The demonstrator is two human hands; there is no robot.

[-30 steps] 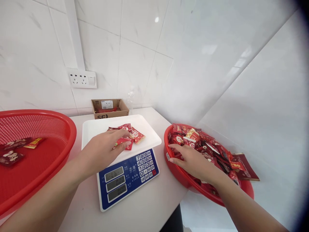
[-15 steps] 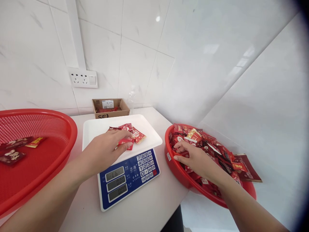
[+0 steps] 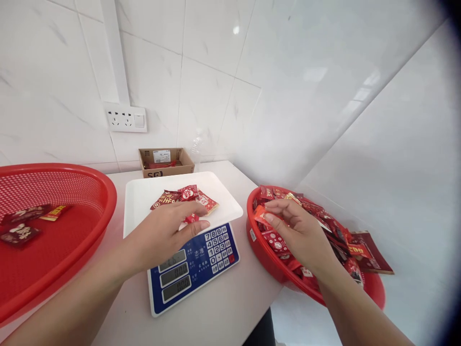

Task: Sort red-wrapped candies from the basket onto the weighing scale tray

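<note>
Red packet (image 3: pixel 261 215) now pinched in right hand's (image 3: pixel 300 232) grip above the basket (image 3: pixel 260 247)

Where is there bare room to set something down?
Bare white countertop lies between the digital scale and the right red basket. The left red basket has open floor beside its few packets. Crowded: the right basket's packet heap, and the scale tray's middle under the left hand.

My left basket (image 3: pixel 54 186): red, white-dotted mesh
Right basket (image 3: pixel 264 254): solid red
Wrappers (image 3: pixel 275 241): red, white-gold print
Scale (image 3: pixel 216 254): blue, white keys
</note>
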